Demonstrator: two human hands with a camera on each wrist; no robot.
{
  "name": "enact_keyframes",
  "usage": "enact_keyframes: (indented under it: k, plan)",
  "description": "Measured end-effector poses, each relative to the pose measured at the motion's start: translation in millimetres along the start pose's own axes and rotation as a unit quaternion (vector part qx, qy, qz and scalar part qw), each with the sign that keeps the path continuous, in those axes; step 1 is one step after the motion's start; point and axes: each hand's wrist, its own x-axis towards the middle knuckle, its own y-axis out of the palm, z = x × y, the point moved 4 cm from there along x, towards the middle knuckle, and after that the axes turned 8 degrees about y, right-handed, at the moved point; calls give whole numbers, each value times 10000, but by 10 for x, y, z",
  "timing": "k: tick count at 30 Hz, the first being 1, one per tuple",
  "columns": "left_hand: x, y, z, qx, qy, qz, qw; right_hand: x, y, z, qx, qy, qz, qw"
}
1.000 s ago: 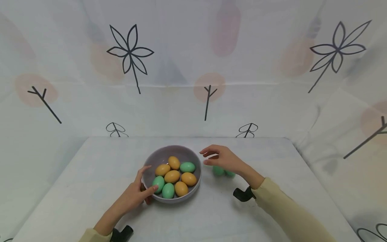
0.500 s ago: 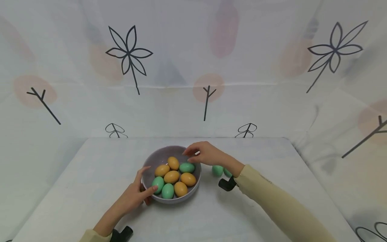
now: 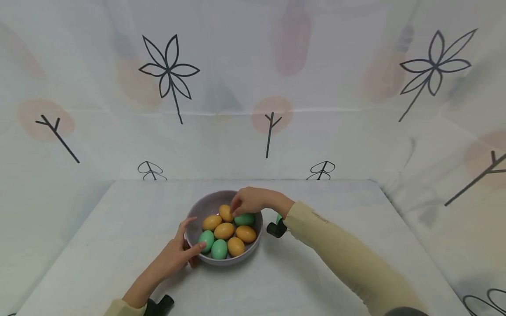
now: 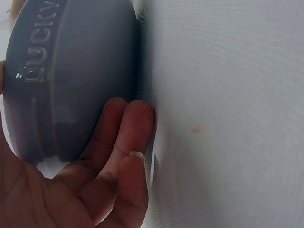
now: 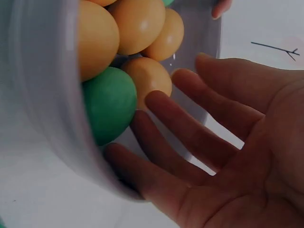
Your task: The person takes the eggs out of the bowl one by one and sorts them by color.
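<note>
A grey-purple bowl [image 3: 208, 207] holds several orange eggs [image 3: 224, 231] and several green eggs [image 3: 219, 249]. My left hand [image 3: 172, 253] grips the bowl's near left side, thumb over the rim and other fingers low against the outer wall, as the left wrist view shows. My right hand [image 3: 254, 199] reaches over the far right rim into the bowl. Beneath its fingers lies a green egg [image 5: 111, 107], with an orange egg [image 5: 148, 80] beside it. In the right wrist view the fingers spread loosely, fingertips right at these eggs, with none gripped.
Outside the bowl on the right, a green egg [image 3: 278, 217] shows partly behind the right wrist and its black camera [image 3: 276, 229]. A white cloth [image 3: 99, 263] covers the table. Behind it hangs a patterned backdrop [image 3: 221, 145].
My right hand has moved left and down, from over the green eggs on the table into the bowl, covering part of the green egg there. The left hand and bowl have stayed still.
</note>
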Motion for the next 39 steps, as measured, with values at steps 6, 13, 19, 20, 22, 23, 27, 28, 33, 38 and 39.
enact_keyframes:
  k: [6, 13, 19, 20, 22, 23, 27, 28, 33, 38, 39]
  plan:
    - [6, 4, 4, 1, -21, -1, 10000, 82, 25, 27, -165, 354, 369, 9986]
    - [-8, -9, 0, -9, 52, -20, 10000, 169, 70, 26, -261, 547, 697, 9957]
    - [4, 2, 26, 19, 60, -34, 10000, 229, 119, 22, -574, 574, 790, 9936]
    - [8, 4, 30, 29, 65, -33, 10000, 233, 125, 23, -609, 574, 784, 9934]
    - [12, 7, 35, 40, 55, -35, 10000, 237, 135, 25, -648, 571, 762, 9933]
    - [13, 6, 33, 47, 50, -33, 10000, 237, 137, 28, -675, 565, 745, 9933]
    - [17, 1, 24, 70, 63, -13, 10000, 234, 134, 32, -764, 559, 706, 9930]
    - [17, -1, 17, 64, 65, -4, 10000, 234, 135, 31, -786, 573, 699, 9928]
    - [11, 0, 1, 66, 48, -30, 10000, 247, 152, 14, -850, 632, 650, 9922]
    - [7, 7, 4, 88, 10, -76, 9999, 238, 160, 16, -907, 605, 571, 9924]
    - [7, 11, 5, 76, 5, -72, 9999, 233, 162, 17, -919, 589, 561, 9924]
